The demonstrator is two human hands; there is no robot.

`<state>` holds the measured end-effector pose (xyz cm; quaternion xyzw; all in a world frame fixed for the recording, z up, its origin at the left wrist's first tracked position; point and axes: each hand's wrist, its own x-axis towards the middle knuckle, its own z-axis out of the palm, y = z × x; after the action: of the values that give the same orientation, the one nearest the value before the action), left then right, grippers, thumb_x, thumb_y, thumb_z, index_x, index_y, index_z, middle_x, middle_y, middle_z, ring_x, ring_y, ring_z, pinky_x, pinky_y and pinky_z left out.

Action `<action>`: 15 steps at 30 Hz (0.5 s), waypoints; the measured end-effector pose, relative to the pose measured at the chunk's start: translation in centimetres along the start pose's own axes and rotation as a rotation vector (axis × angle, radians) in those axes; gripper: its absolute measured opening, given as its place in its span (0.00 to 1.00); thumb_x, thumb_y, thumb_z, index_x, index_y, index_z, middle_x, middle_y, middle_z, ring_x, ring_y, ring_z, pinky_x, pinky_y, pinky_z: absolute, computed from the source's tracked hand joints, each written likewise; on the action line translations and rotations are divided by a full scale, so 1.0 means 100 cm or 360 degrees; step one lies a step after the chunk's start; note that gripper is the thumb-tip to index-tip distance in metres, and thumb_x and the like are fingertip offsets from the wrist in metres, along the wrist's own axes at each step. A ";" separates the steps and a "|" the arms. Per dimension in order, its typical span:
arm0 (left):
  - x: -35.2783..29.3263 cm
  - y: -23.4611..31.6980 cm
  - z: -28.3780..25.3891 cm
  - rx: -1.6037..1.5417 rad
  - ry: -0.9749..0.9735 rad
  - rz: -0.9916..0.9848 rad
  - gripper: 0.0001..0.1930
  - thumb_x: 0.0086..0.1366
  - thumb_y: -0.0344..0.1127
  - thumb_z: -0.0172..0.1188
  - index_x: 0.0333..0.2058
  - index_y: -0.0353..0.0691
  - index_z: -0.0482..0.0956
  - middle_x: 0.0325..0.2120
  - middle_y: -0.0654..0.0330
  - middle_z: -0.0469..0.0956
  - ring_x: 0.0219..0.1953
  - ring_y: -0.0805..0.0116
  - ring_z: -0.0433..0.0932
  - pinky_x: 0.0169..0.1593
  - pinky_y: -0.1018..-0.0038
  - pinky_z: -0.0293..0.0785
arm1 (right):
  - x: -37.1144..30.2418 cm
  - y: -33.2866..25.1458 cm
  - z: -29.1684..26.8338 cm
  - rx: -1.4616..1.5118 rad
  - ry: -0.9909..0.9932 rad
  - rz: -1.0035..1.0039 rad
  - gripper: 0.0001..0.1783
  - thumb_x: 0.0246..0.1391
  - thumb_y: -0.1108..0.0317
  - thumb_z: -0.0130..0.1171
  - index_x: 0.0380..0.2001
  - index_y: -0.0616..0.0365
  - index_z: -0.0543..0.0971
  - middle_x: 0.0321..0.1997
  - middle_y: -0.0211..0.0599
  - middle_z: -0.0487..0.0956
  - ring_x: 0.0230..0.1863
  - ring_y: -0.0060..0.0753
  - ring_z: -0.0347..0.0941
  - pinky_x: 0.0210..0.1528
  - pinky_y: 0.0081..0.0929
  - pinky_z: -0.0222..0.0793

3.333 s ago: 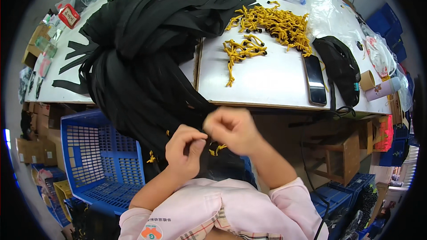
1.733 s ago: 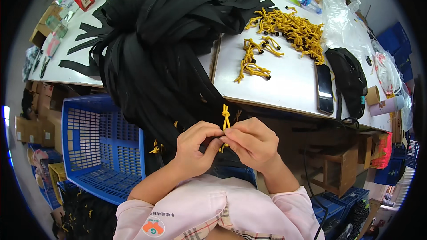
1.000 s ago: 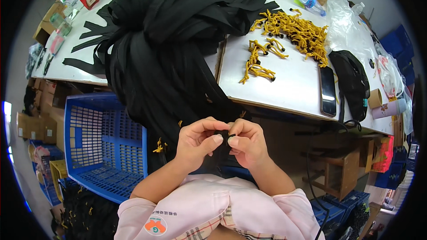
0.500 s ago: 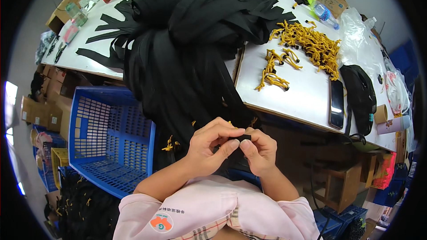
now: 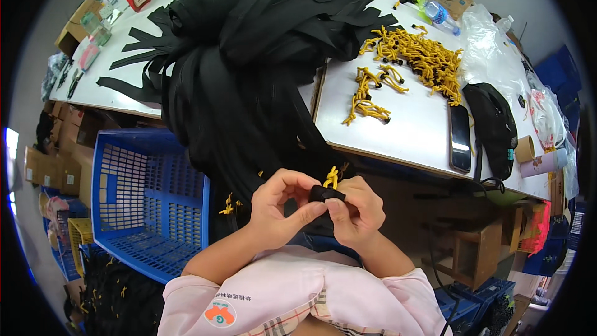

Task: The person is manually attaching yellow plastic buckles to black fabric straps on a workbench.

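Note:
In front of my chest, my left hand [image 5: 280, 204] and my right hand [image 5: 358, 208] pinch a short, bent stretch of black tape [image 5: 326, 193] between thumbs and fingers. A knotted yellow cord pull [image 5: 332, 178] stands up from behind that tape, between the two hands. Just beyond them, a large heap of long black tapes [image 5: 261, 31], which look like zipper tape, spills over the table edge. Another yellow cord pull [image 5: 229, 204] hangs among the tapes left of my left hand. How the held cord joins the tape is hidden.
A blue plastic crate [image 5: 149, 236] stands at the left below the white table [image 5: 385, 140]. Many yellow cord pulls [image 5: 423, 56] lie piled on the tabletop, near a phone [image 5: 459, 140], a black pouch [image 5: 491, 130] and a water bottle [image 5: 441, 17]. A wooden stool [image 5: 476, 252] stands lower right.
The yellow cord pull, mostly hidden behind my fingers before, now rises clearly above them. More of the black tape shows between my hands. The whole view has shifted slightly.

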<state>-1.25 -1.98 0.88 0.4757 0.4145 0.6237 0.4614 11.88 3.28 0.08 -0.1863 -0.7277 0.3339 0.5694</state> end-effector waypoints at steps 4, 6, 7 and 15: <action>0.000 -0.004 -0.004 0.0322 -0.0140 0.0079 0.09 0.47 0.24 0.59 0.29 0.34 0.72 0.24 0.61 0.72 0.21 0.79 0.68 0.24 0.86 0.63 | -0.004 -0.014 0.002 0.0688 0.0278 0.0661 0.07 0.40 0.77 0.56 0.26 0.64 0.70 0.21 0.36 0.71 0.21 0.21 0.67 0.19 0.13 0.61; 0.002 0.001 -0.001 0.0415 -0.0105 0.0161 0.08 0.46 0.23 0.59 0.28 0.34 0.73 0.23 0.60 0.72 0.20 0.79 0.67 0.23 0.86 0.62 | 0.004 -0.015 -0.006 0.0649 -0.0108 0.0781 0.09 0.42 0.77 0.55 0.31 0.67 0.70 0.23 0.36 0.72 0.19 0.16 0.63 0.20 0.11 0.58; 0.003 0.002 0.000 0.0512 -0.0060 0.0247 0.07 0.46 0.22 0.58 0.27 0.34 0.73 0.22 0.59 0.72 0.19 0.79 0.67 0.21 0.86 0.61 | 0.002 -0.007 -0.012 0.0422 -0.0242 0.0553 0.11 0.41 0.78 0.55 0.32 0.67 0.71 0.23 0.37 0.72 0.18 0.16 0.63 0.19 0.11 0.59; -0.003 0.001 0.002 0.0566 -0.0047 -0.0147 0.08 0.46 0.21 0.55 0.28 0.34 0.73 0.19 0.62 0.70 0.15 0.82 0.62 0.19 0.87 0.56 | 0.004 -0.006 -0.009 -0.0434 -0.0220 -0.0241 0.14 0.33 0.82 0.57 0.29 0.65 0.71 0.17 0.39 0.71 0.14 0.29 0.68 0.15 0.17 0.63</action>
<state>-1.05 -2.24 1.00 0.5394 0.5329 0.5116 0.4040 12.68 3.35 0.95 -0.1832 -0.8156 0.2003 0.5111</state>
